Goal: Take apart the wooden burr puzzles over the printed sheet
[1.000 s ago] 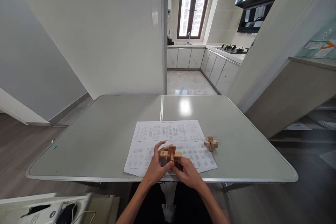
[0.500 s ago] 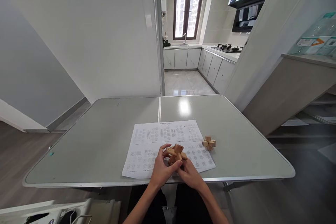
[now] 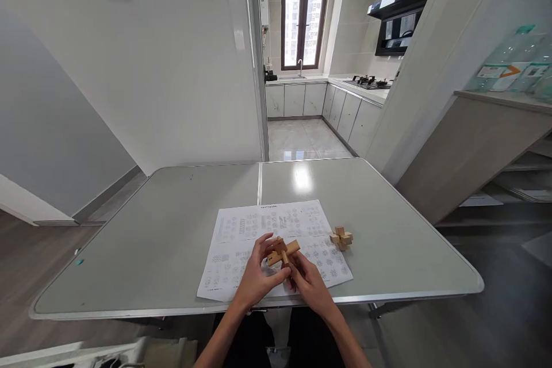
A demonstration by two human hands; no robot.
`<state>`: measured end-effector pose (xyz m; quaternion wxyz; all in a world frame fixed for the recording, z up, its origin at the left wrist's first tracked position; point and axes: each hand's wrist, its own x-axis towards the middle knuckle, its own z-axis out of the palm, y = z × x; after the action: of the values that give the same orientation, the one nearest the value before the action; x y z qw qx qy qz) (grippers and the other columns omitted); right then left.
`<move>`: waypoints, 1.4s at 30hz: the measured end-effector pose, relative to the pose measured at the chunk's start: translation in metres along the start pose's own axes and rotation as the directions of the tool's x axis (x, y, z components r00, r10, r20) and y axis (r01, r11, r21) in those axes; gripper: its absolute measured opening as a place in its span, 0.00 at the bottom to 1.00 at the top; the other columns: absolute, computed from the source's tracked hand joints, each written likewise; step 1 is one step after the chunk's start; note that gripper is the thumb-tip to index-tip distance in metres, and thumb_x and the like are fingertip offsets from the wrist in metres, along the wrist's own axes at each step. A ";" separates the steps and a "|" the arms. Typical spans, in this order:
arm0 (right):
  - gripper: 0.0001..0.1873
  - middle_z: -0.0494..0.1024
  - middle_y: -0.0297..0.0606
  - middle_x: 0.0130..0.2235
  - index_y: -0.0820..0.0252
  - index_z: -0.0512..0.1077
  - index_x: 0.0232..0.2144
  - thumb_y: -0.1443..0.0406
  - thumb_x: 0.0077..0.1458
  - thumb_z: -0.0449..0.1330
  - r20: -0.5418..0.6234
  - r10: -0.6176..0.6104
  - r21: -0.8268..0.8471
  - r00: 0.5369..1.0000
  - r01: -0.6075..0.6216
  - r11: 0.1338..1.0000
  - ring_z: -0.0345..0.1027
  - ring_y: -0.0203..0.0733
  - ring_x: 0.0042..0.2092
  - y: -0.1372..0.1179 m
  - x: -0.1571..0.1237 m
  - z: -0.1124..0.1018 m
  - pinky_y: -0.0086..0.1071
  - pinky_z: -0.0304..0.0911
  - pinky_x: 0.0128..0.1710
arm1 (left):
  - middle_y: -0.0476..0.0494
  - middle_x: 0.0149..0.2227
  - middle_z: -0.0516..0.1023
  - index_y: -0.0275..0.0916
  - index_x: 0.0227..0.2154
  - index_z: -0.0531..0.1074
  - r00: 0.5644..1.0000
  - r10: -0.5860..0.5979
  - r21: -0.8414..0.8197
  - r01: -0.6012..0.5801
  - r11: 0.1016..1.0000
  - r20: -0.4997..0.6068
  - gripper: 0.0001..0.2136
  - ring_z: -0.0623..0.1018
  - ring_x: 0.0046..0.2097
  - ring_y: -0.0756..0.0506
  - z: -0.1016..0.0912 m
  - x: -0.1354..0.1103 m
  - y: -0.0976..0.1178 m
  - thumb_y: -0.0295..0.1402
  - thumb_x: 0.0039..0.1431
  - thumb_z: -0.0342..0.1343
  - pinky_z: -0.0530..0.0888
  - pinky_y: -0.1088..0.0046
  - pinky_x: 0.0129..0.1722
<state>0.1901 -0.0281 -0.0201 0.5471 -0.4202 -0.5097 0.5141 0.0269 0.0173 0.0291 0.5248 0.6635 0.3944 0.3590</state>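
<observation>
both hands, left hand (image 3: 259, 276) and right hand (image 3: 308, 282), grip the wooden puzzle (image 3: 282, 253) above the instruction sheet (image 3: 241, 230), near desk (image 3: 172, 230) edge; sheet likely kept close for reference. second puzzle (image 3: 341, 237) lies apart.

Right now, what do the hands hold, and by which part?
A wooden puzzle cross, over the printed sheet: left hand at its left end, right hand at its lower stub.

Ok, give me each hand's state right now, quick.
Left hand: closed on the wooden puzzle.
Right hand: closed on the same wooden puzzle, from below.
</observation>
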 end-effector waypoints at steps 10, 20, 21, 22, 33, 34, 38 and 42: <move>0.17 0.75 0.35 0.33 0.55 0.73 0.39 0.51 0.69 0.52 0.014 -0.075 -0.235 0.997 0.076 0.969 0.64 0.40 0.29 -0.012 0.000 0.003 0.31 0.60 0.29 | 0.37 0.60 0.71 0.52 0.66 0.57 0.971 -0.118 0.192 0.077 0.978 0.209 0.42 0.71 0.62 0.33 -0.037 0.000 0.015 0.37 0.50 0.70 0.68 0.46 0.61; 0.15 0.74 0.33 0.31 0.55 0.70 0.37 0.55 0.71 0.50 0.062 -0.073 -0.303 0.995 0.088 0.949 0.66 0.41 0.32 -0.008 -0.001 0.003 0.31 0.60 0.35 | 0.38 0.59 0.71 0.50 0.64 0.60 0.975 -0.155 0.153 0.130 0.980 0.160 0.41 0.73 0.60 0.34 -0.033 -0.007 0.004 0.40 0.48 0.73 0.70 0.49 0.60; 0.15 0.73 0.32 0.30 0.55 0.70 0.37 0.55 0.71 0.50 0.068 -0.071 -0.306 0.995 0.089 0.948 0.65 0.40 0.32 -0.009 -0.001 0.003 0.31 0.60 0.34 | 0.38 0.60 0.71 0.50 0.64 0.60 0.977 -0.152 0.139 0.131 0.982 0.152 0.42 0.73 0.60 0.34 -0.033 -0.008 0.002 0.40 0.48 0.73 0.70 0.50 0.61; 0.15 0.73 0.32 0.30 0.55 0.70 0.37 0.55 0.72 0.50 0.077 -0.070 -0.311 0.995 0.090 0.946 0.65 0.40 0.31 -0.009 -0.001 0.003 0.30 0.59 0.34 | 0.38 0.60 0.71 0.50 0.64 0.60 0.978 -0.152 0.123 0.134 0.983 0.144 0.41 0.73 0.61 0.34 -0.033 -0.008 0.001 0.39 0.48 0.73 0.69 0.49 0.61; 0.15 0.69 0.30 0.27 0.56 0.70 0.36 0.55 0.71 0.51 0.132 -0.018 -0.350 0.991 0.063 0.935 0.62 0.38 0.28 -0.008 -0.001 0.004 0.29 0.54 0.30 | 0.38 0.61 0.72 0.49 0.61 0.62 0.997 -0.034 -0.053 0.038 0.998 0.075 0.38 0.71 0.63 0.35 -0.041 0.003 0.007 0.39 0.50 0.73 0.64 0.51 0.67; 0.16 0.69 0.30 0.27 0.56 0.70 0.36 0.54 0.71 0.51 0.135 -0.012 -0.350 0.991 0.059 0.935 0.62 0.38 0.28 -0.008 -0.001 0.004 0.29 0.54 0.30 | 0.38 0.61 0.72 0.49 0.61 0.62 0.999 -0.008 -0.078 0.011 0.997 0.042 0.37 0.71 0.63 0.35 -0.041 0.005 0.009 0.40 0.50 0.72 0.65 0.51 0.66; 0.17 0.68 0.29 0.26 0.57 0.68 0.35 0.53 0.71 0.50 0.125 -0.003 -0.331 0.992 0.045 0.942 0.62 0.37 0.28 -0.007 0.000 0.003 0.29 0.55 0.30 | 0.36 0.63 0.70 0.47 0.60 0.61 0.973 0.037 -0.016 -0.042 0.999 -0.228 0.34 0.72 0.63 0.34 -0.052 0.015 0.006 0.45 0.54 0.68 0.69 0.53 0.63; 0.18 0.68 0.30 0.27 0.56 0.68 0.35 0.52 0.71 0.49 0.110 0.006 -0.317 0.994 0.030 0.948 0.62 0.38 0.29 -0.007 0.000 0.003 0.30 0.56 0.31 | 0.37 0.62 0.70 0.46 0.59 0.62 0.890 0.096 0.342 0.070 0.937 -0.446 0.36 0.75 0.59 0.33 -0.078 0.018 -0.022 0.48 0.50 0.69 0.70 0.48 0.60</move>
<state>0.1878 -0.0294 -0.0129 0.4465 -0.4710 -0.6178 0.4440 -0.0378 0.0684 0.0239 0.2890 0.6458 0.5593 0.4321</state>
